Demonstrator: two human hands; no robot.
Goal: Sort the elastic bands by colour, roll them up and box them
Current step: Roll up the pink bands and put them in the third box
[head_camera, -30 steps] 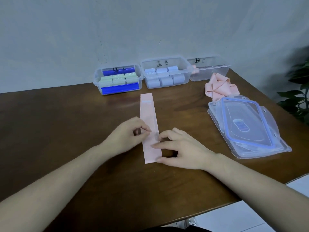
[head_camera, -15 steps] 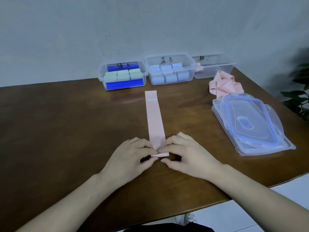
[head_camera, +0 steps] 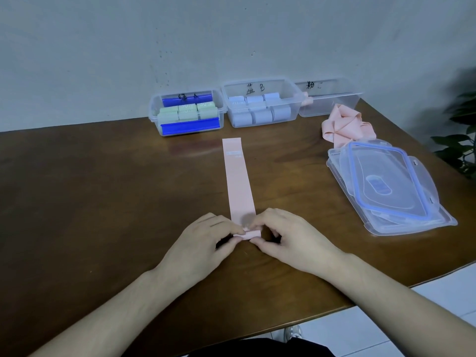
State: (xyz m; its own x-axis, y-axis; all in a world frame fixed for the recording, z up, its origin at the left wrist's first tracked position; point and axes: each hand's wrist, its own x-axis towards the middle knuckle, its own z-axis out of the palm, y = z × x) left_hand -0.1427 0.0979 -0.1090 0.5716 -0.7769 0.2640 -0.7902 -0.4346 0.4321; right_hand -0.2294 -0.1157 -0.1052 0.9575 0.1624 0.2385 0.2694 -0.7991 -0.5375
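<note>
My left hand (head_camera: 206,240) and my right hand (head_camera: 288,238) meet at the near end of the pink band (head_camera: 238,181), which lies flat along the brown counter (head_camera: 90,202) and runs straight away from me toward the boxes. Each grip is narrow and holding that near end: fingers and thumbs of both hands pinch the small roll (head_camera: 248,233) there, only a turn or so thick. Near the band's far end sits a pale printed patch, too blurred for me to read. At the back of the counter three clear boxes stand in a row against the wall. The left box (head_camera: 188,113) holds green rolls (head_camera: 185,113) between two blue strips and bears dark handwriting, a character I cannot make out followed by what looks like "A". The middle box (head_camera: 260,104) holds pale blue rolls (head_camera: 262,114) and is marked with a character and a clear "B". The right box (head_camera: 332,97) carries a character and a faint "C", and one pink roll (head_camera: 307,100) shows at its left end. In front of that box lies a loose heap of pink bands (head_camera: 345,124), touching the stack of clear lids (head_camera: 391,186), the top one edged in blue. Dark green plant leaves (head_camera: 461,140) show past the counter's right edge.
</note>
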